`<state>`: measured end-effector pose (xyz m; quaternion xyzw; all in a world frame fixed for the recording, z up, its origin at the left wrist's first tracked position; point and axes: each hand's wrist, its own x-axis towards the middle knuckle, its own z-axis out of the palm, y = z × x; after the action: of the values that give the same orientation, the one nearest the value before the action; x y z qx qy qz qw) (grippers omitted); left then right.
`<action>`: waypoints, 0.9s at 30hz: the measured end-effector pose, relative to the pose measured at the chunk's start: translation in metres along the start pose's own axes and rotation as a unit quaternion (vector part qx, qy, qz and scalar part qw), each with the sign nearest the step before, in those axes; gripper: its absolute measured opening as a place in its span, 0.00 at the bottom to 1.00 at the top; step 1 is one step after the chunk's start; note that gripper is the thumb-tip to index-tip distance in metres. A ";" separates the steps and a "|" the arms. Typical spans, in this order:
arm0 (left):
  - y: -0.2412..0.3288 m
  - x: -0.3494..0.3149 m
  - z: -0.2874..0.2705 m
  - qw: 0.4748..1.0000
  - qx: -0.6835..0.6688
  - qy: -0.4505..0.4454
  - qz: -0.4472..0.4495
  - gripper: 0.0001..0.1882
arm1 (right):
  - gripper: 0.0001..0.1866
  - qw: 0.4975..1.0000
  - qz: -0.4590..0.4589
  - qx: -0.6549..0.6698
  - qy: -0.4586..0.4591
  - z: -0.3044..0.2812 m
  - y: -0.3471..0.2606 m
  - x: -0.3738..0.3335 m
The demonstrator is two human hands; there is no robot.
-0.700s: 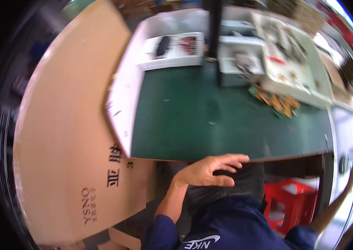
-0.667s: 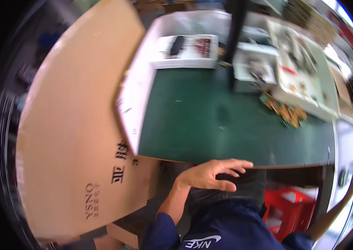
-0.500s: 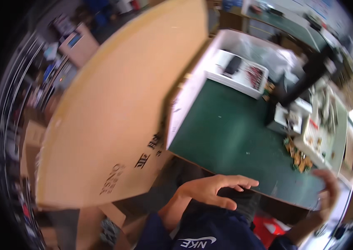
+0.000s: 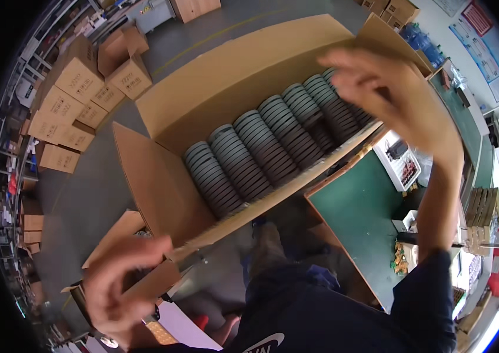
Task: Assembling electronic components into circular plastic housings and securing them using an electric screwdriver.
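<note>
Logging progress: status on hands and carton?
Left hand open beside carton. Right hand open, hiding part of right end. Carton open, rows of gray round parts inside.

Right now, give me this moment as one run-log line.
left hand: blurred, by near left corner of cardboard box; right hand: blurred, over its right end; box: open; grey discs: rowed inside
</note>
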<state>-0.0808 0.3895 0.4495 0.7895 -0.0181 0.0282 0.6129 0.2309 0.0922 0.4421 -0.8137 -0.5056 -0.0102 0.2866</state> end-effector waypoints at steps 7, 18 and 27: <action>-0.043 0.190 -0.042 0.954 0.219 -0.138 -0.152 0.24 | 0.24 0.862 0.126 -0.290 -0.396 0.069 0.114 0.145; -0.262 0.398 0.090 0.847 0.462 -0.192 -0.182 0.17 | 0.25 0.861 0.219 -0.163 -0.429 0.251 0.238 0.077; -0.362 0.398 0.158 0.929 0.360 0.034 0.073 0.38 | 0.30 0.771 0.595 0.061 -0.220 0.275 0.256 0.020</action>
<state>0.3424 0.3283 0.0873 0.9523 -0.0434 0.1043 0.2836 0.3774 0.1565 0.1015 -0.9126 0.0308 0.3726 0.1653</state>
